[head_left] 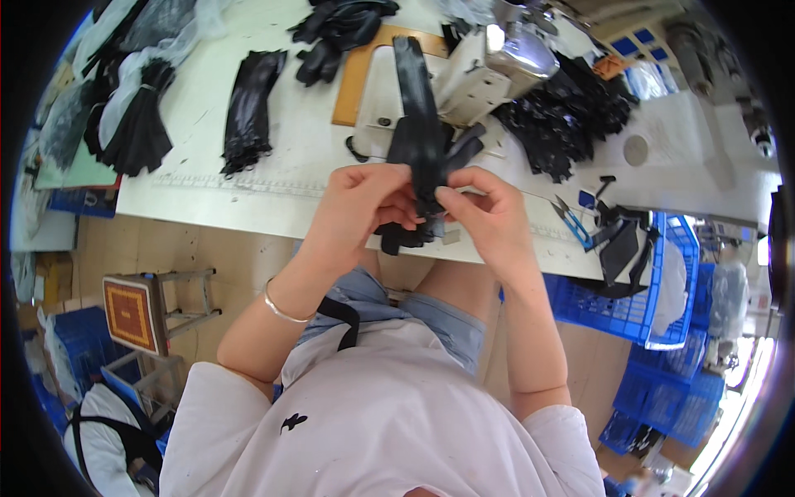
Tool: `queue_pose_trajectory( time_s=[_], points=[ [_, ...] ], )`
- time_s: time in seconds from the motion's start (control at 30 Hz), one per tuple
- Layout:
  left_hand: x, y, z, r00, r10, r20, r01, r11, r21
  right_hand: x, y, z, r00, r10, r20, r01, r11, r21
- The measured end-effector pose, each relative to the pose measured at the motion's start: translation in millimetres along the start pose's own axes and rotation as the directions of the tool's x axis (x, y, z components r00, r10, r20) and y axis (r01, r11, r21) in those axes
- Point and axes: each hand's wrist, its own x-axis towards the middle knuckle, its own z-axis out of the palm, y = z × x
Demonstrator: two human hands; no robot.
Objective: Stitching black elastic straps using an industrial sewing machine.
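A long, narrow piece of shiny black leather-like material (420, 124) runs from the sewing machine's bed toward me, with shorter flaps spreading at its near half. Its near end is pinched between the thumb and fingers of my left hand (370, 203). From the other side, the thumb and forefinger of my right hand (487, 209) grip the same end. More black material (403, 238) hangs below my fingers at the table edge. Behind the piece stands a white sewing machine (476, 79) with a shiny metal head; the piece partly covers its bed.
Flat black pieces (252, 108) lie stacked left of the machine, and a black heap (571, 112) sits right. Blue-handled snips (573, 225) rest near the table's right edge, beside a blue plastic basket (609, 313). A stool (132, 313) stands at lower left.
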Motion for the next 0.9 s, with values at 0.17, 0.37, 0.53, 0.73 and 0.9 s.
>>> queue_pose_trajectory(
  time_s=[0.17, 0.37, 0.53, 0.73, 0.9],
  points=[
    [3.5, -2.1, 19.1, 0.993, 0.098, -0.070, -0.066, 0.928, 0.366, -5.4, 3.3, -6.1, 0.999, 0.038, 0.009, -0.039, 0.987, 0.156],
    [4.7, -1.7, 29.6, 0.992, 0.108, -0.062, -0.074, 0.911, 0.406, -3.2, 1.5, -21.7, 0.990, 0.111, 0.086, -0.122, 0.984, 0.128],
    [4.1, -4.8, 30.5, 0.991, 0.127, -0.041, -0.098, 0.903, 0.418, -6.2, 4.7, -23.4, 0.985, 0.123, 0.121, -0.136, 0.985, 0.105],
    [6.9, -3.8, 32.1, 0.990, 0.132, -0.043, -0.104, 0.910, 0.400, -6.0, 5.6, -20.9, 0.994, 0.074, 0.075, -0.083, 0.989, 0.121],
    [22.3, 9.2, 36.5, 0.985, 0.173, -0.018, -0.158, 0.932, 0.327, -9.9, -8.1, -16.7, 0.999, 0.030, 0.018, -0.031, 0.997, 0.067]
  ],
)
